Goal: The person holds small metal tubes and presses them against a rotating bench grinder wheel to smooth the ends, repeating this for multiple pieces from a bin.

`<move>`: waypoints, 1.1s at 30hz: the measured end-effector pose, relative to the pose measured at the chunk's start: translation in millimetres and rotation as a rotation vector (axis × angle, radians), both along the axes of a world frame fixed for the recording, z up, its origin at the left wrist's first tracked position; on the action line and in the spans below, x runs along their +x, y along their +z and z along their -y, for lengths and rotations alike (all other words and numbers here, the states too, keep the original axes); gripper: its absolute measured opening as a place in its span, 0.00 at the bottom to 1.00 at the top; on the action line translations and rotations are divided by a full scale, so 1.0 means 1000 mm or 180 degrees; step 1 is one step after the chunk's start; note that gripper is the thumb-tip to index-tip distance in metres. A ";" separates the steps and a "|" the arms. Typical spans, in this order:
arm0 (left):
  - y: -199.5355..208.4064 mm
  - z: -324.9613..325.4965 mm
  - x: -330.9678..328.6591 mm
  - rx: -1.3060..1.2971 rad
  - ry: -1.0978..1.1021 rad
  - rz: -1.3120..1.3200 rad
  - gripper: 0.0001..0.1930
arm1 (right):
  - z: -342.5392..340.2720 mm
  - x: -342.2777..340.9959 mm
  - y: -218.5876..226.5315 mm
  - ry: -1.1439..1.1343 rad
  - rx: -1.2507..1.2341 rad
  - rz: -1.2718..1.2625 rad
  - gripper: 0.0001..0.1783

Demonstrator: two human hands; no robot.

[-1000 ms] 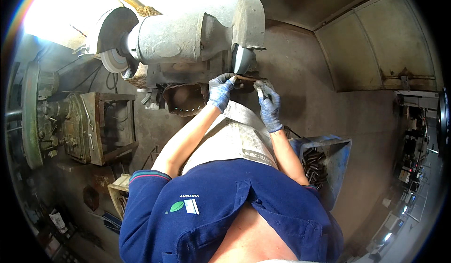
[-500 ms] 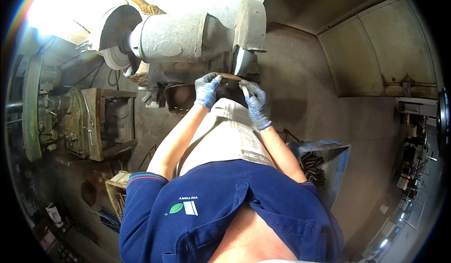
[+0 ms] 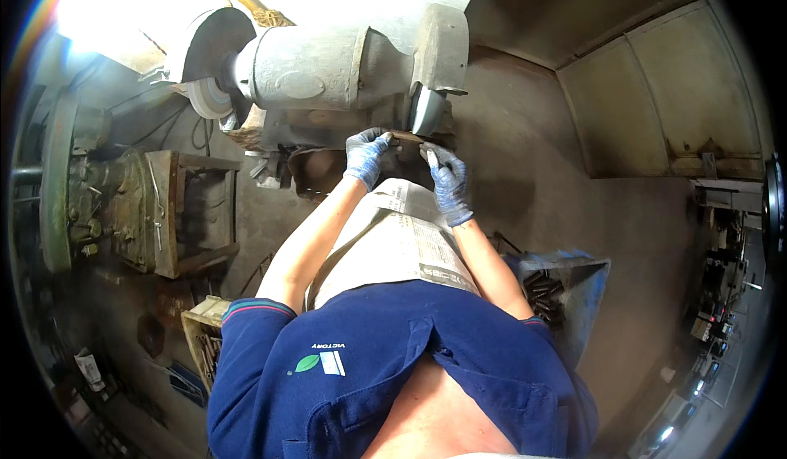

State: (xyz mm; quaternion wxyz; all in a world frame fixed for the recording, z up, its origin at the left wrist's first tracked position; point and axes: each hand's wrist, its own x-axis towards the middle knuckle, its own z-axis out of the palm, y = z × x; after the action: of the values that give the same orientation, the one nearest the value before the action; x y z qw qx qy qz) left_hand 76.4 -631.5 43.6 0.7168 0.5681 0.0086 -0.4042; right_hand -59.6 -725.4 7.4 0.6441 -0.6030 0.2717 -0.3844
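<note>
Between my two gloved hands lies a thin brownish metal piece (image 3: 407, 137), held crosswise by its ends. My left hand (image 3: 366, 154) pinches its left end, and my right hand (image 3: 445, 176) grips the right end. Both wear blue-and-grey work gloves. Just beyond the piece is the right wheel (image 3: 426, 111) of a grey bench grinder (image 3: 316, 70), under its guard. The piece is at or very near that wheel's lower edge; whether they touch I cannot tell. At the grinder's other end is a pale wheel (image 3: 210, 98).
A blue-edged bin (image 3: 586, 295) holding several dark metal pieces stands by my right elbow. A wooden crate (image 3: 201, 328) is by my left elbow. Greenish machinery (image 3: 123, 205) stands at left, and a large metal cabinet (image 3: 656, 90) at far right. Newspaper (image 3: 385, 246) covers my lap.
The view has shifted slightly. Both hands keep hold of the metal piece near the wheel, and the piece looks slightly turned, its left end a little lower.
</note>
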 end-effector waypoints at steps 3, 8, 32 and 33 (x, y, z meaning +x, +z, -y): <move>-0.012 -0.007 0.012 0.0079 0.0070 0.0057 0.03 | -0.002 0.004 -0.006 0.0462 0.0061 -0.0252 0.12; -0.019 -0.015 0.015 -0.0116 -0.0031 0.0367 0.03 | -0.007 0.007 -0.002 0.0638 0.0275 -0.0068 0.13; 0.073 -0.060 -0.010 -0.0933 -0.0535 0.0291 0.08 | -0.029 -0.044 0.127 0.0993 -0.2440 -0.0036 0.27; 0.069 -0.059 -0.009 -0.0929 -0.0561 0.0359 0.07 | -0.030 -0.045 0.125 0.0940 -0.2340 -0.0182 0.25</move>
State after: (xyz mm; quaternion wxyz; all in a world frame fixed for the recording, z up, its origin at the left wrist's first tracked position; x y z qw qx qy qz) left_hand 67.0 -572.2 112.4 0.7528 0.4783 -0.1401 -0.4299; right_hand -105.1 -695.6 132.8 0.4258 -0.8364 0.0441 -0.3423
